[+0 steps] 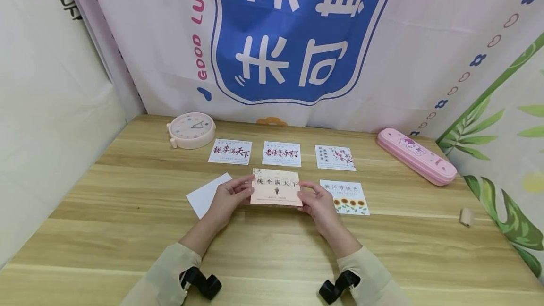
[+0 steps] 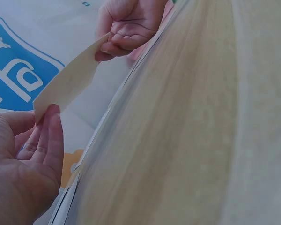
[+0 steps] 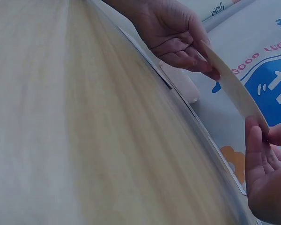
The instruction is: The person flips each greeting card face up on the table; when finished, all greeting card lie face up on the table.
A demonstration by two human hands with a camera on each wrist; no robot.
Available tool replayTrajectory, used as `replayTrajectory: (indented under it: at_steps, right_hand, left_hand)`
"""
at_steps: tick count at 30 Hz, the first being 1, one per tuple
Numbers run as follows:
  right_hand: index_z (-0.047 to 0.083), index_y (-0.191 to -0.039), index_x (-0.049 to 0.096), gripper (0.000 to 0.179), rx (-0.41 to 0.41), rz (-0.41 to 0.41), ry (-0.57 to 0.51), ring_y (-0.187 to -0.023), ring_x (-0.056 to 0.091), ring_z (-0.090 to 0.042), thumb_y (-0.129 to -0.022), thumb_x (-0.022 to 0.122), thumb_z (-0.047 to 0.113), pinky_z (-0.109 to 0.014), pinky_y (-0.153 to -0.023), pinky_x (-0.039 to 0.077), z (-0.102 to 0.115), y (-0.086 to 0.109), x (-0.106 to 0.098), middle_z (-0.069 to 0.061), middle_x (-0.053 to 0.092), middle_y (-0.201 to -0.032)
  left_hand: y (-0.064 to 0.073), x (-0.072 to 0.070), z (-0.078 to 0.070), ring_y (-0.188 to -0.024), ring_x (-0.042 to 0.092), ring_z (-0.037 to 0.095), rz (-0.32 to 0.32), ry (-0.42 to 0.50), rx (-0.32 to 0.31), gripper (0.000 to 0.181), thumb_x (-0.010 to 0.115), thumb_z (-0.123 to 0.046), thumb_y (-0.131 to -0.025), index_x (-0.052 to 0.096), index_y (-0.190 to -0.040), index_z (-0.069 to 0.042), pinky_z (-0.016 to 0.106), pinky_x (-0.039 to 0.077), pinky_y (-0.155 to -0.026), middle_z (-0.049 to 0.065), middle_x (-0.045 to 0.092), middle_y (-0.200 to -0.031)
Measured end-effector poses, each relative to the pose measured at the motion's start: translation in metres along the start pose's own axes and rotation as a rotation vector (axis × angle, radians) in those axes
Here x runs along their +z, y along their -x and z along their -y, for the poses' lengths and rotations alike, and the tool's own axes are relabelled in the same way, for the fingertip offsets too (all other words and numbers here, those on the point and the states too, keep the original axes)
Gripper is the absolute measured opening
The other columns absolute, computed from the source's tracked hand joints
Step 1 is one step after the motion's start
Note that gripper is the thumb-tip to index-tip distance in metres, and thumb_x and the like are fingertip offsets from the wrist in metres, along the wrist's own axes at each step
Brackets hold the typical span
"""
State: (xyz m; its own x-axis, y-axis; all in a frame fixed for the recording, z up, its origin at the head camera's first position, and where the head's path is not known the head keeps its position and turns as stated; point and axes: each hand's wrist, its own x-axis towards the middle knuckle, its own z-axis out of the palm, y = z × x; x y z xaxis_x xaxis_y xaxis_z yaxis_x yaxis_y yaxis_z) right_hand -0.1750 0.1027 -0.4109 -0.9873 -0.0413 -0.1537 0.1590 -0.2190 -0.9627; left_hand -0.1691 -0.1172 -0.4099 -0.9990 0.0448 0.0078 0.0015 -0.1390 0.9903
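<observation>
A cream greeting card (image 1: 276,187) with dark Chinese characters is held up between both hands, above the table. The left hand (image 1: 230,196) pinches its left edge, thumb in front and fingers behind. At the opposite edge the right hand (image 1: 318,203) pinches it the same way. Both wrist views show the card's plain back (image 2: 70,82), slightly bowed, with fingertips at each end. Beside the left hand lies a blank white card (image 1: 206,196), partly covered by that hand. A sunflower card (image 1: 346,198) lies just past the right hand, which overlaps its left edge.
Three printed cards lie in a row behind: one with red lettering (image 1: 230,152), another red-lettered one (image 1: 281,154) and a blossom card (image 1: 335,157). A pink clock (image 1: 191,130) stands back left. On the right are a pink pencil case (image 1: 417,156) and a small beige block (image 1: 466,217).
</observation>
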Motion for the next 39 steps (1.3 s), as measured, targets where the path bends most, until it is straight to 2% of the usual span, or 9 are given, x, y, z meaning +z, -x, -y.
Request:
replayTrajectory:
  at_steps: [4,10,16,19,24,28,35,39]
  right_hand:
    - [0.004,-0.117,0.050,0.041,-0.019,-0.034,0.068,-0.052,0.056,-0.017,-0.077,0.057,-0.003,-0.025,-0.048,0.047,0.000,0.000,0.002,-0.015,0.062,-0.075]
    - [0.002,-0.116,0.052,0.039,-0.061,-0.048,0.139,-0.049,0.057,-0.018,-0.077,0.058,-0.003,-0.025,-0.047,0.047,0.001,0.002,0.003,-0.019,0.062,-0.076]
    - [0.001,-0.120,0.048,0.048,-0.089,0.014,0.253,-0.047,0.054,-0.016,-0.075,0.062,-0.003,-0.023,-0.046,0.045,0.006,0.005,0.001,-0.014,0.059,-0.068]
    - [0.001,-0.125,0.042,0.056,-0.097,0.063,0.359,-0.046,0.052,-0.015,-0.073,0.064,-0.002,-0.023,-0.044,0.043,0.009,0.006,0.000,-0.009,0.055,-0.062]
    - [0.000,-0.132,0.030,0.070,-0.081,0.146,0.489,-0.046,0.050,-0.016,-0.072,0.066,-0.001,-0.024,-0.043,0.042,0.010,0.010,-0.004,-0.006,0.051,-0.060]
    - [-0.003,-0.132,0.026,0.072,-0.066,0.198,0.535,-0.046,0.049,-0.017,-0.072,0.065,-0.002,-0.024,-0.043,0.041,0.006,0.010,-0.008,-0.006,0.050,-0.059]
    - [-0.005,-0.131,0.028,0.070,-0.085,0.245,0.585,-0.044,0.047,-0.014,-0.072,0.066,0.001,-0.024,-0.040,0.040,0.000,0.007,-0.014,-0.006,0.050,-0.059]
    - [-0.006,-0.129,0.030,0.069,-0.085,0.243,0.621,-0.041,0.045,-0.013,-0.072,0.067,0.004,-0.025,-0.039,0.040,-0.002,0.005,-0.015,-0.005,0.050,-0.058]
  left_hand:
    - [0.000,0.000,-0.001,-0.066,0.058,0.015,0.000,-0.010,0.013,0.043,0.058,0.005,-0.078,0.049,-0.120,-0.001,0.029,0.049,-0.060,0.009,0.061,-0.080]
    - [-0.001,0.002,0.002,-0.062,0.057,0.015,-0.067,-0.066,0.008,0.035,0.060,0.002,-0.077,0.055,-0.112,0.003,0.028,0.049,-0.057,0.009,0.061,-0.077]
    - [0.000,0.005,0.005,-0.062,0.055,0.014,-0.093,-0.194,0.054,0.030,0.060,0.000,-0.078,0.058,-0.108,0.002,0.025,0.048,-0.056,0.010,0.059,-0.077]
    - [0.001,0.006,0.003,-0.064,0.055,0.014,-0.066,-0.285,0.085,0.033,0.061,-0.001,-0.077,0.057,-0.110,0.002,0.025,0.048,-0.058,0.010,0.059,-0.078]
    - [0.002,0.007,0.001,-0.067,0.053,0.016,0.033,-0.456,0.138,0.043,0.066,-0.005,-0.073,0.054,-0.114,0.001,0.025,0.044,-0.061,0.007,0.061,-0.079]
    - [0.002,0.006,0.005,-0.070,0.052,0.016,0.088,-0.523,0.139,0.050,0.070,-0.009,-0.070,0.052,-0.116,0.002,0.028,0.043,-0.063,0.004,0.060,-0.079]
    - [0.003,0.005,0.006,-0.075,0.051,0.014,0.132,-0.630,0.120,0.060,0.073,-0.018,-0.068,0.048,-0.119,0.003,0.029,0.042,-0.068,-0.002,0.058,-0.080]
    - [0.002,0.004,0.008,-0.065,0.048,0.010,0.153,-0.709,0.144,0.057,0.073,-0.020,-0.068,0.051,-0.116,0.003,0.025,0.041,-0.060,-0.005,0.055,-0.072]
